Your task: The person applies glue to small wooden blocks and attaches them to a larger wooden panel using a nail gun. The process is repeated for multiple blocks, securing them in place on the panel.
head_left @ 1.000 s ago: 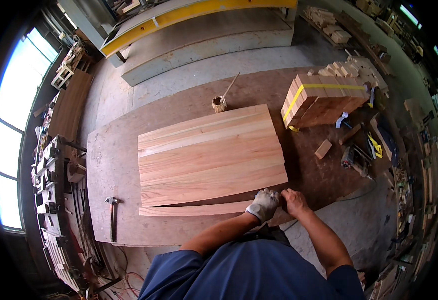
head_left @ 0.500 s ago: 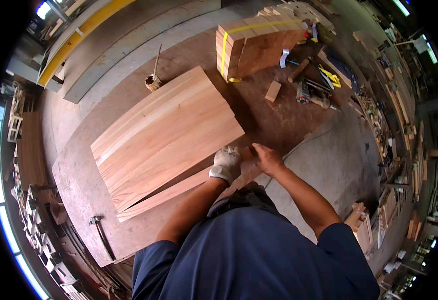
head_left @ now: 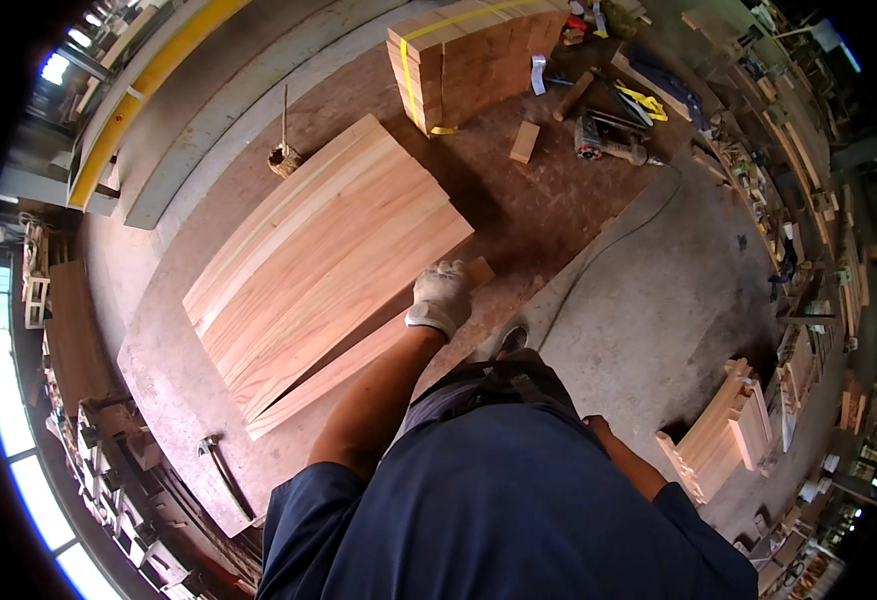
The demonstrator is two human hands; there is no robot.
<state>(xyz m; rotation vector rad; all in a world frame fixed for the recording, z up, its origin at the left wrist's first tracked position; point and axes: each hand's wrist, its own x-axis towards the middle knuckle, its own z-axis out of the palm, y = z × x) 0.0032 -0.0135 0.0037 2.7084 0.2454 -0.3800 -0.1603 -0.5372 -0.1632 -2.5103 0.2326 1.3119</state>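
My left hand (head_left: 442, 298), in a pale work glove, is closed over a narrow wooden plank (head_left: 351, 374) near its right end. That plank lies at an angle beside a wide panel of joined boards (head_left: 329, 255). Its left end meets the panel's near corner, and a wedge-shaped gap widens toward my glove. My right hand (head_left: 596, 426) is bare and down at my right side, mostly covered by my shirt, so its fingers are hidden.
A strapped stack of boards (head_left: 489, 65) stands on the brown board at the back. Near it lie a small wood block (head_left: 525, 142), a power tool (head_left: 604, 140) with a cord, and yellow-handled tool (head_left: 643, 102). A hammer (head_left: 224, 475) lies front left; a brush in a pot (head_left: 284, 158) stands behind the panel.
My right hand has left the plank's right end and drawn back to my side. The left glove stays on the plank. The whole view has shifted, showing more floor at the right.
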